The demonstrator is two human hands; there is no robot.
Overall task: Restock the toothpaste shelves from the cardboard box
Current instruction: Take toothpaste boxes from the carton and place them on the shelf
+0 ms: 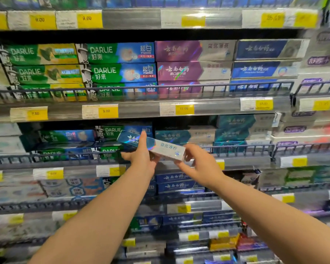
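Darlie boxes (107, 132) stock the shelf's left side. Left hand (141, 157) grips the teal-white toothpaste box (166, 148) mid-length, index finger laid up its face. Right hand (200, 164) pinches its right end. The box is tilted, in front of the wire rail (236, 149). Placing step: next, level it and slide it over the rail onto the matching teal stack (185, 135). Cardboard box not in view.

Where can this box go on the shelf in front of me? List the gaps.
Free: the dark gap above the low teal stack, under the 17.00 tag, between the DARLIE boxes and the taller teal stack. Crowded: the shelf above, packed side to side. Left hand and right hand hold the box.
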